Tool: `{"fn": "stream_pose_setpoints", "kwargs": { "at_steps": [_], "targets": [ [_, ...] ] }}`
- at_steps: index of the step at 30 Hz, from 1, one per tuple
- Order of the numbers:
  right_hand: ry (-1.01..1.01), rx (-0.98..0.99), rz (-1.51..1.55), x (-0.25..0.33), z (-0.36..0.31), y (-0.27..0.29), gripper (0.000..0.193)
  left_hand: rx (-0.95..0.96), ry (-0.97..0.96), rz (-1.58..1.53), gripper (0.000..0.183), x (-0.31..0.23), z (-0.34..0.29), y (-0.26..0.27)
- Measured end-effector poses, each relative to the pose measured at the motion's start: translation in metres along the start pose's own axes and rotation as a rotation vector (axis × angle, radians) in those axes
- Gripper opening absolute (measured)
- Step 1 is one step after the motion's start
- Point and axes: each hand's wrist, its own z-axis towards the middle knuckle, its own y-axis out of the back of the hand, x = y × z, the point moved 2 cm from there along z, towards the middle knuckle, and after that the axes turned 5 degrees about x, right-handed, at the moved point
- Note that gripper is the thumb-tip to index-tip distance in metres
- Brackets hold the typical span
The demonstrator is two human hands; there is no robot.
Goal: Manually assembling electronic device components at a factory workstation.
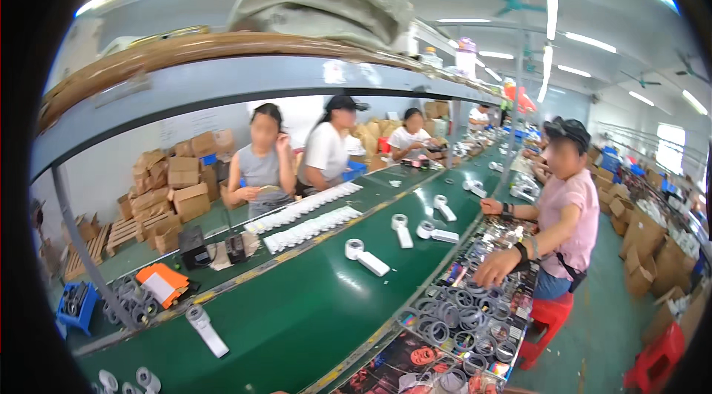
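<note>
Neither of my hands shows clearly; at the lower edge is only a tiny skin-toned sliver, too small to assign to a hand. Before me runs a green conveyor belt (297, 312). On it lie several white pieces with a long flat handle and a round ring-like head, among them a near piece (208, 331) and a middle piece (367, 257). More round-headed white parts (147, 379) sit at the lower left corner. Closest on the right is a heap of grey rings (449, 312) on a bench covered with dark printed sheets (386, 364).
A co-worker in pink (567, 208) sits at the right, one hand (497, 266) over the rings. Across the belt are more people, rows of white parts (311, 229), an orange sheet stack (162, 284) and a blue bin (78, 309). A shelf beam (222, 79) crosses overhead.
</note>
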Motion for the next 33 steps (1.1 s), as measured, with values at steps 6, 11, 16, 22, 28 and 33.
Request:
{"fn": "stream_pose_setpoints", "kwargs": {
  "at_steps": [6, 11, 16, 22, 28, 33],
  "targets": [
    [0.003, -0.050, -0.079, 0.006, 0.004, 0.002, 0.012, -0.003, 0.016, -0.025, 0.021, -0.007, 0.000, -0.005],
    [-0.035, -0.059, -0.214, 0.034, 0.003, -0.011, 0.011, -0.040, 0.006, 0.064, 0.019, -0.030, -0.006, -0.005],
    [-0.074, -0.053, -0.239, 0.013, 0.002, -0.002, 0.011, -0.031, 0.027, 0.034, 0.017, -0.027, -0.005, -0.008],
    [0.018, -0.011, -0.237, 0.009, 0.003, -0.002, 0.014, -0.028, 0.044, -0.019, 0.015, -0.018, -0.004, -0.007],
    [-0.011, -0.004, -0.236, 0.017, 0.003, -0.004, 0.022, -0.044, 0.042, -0.022, 0.016, -0.021, -0.005, -0.006],
    [0.006, 0.044, -0.181, 0.014, 0.003, -0.004, 0.022, -0.026, 0.037, -0.063, 0.016, -0.019, -0.005, -0.005]
  ]
}}
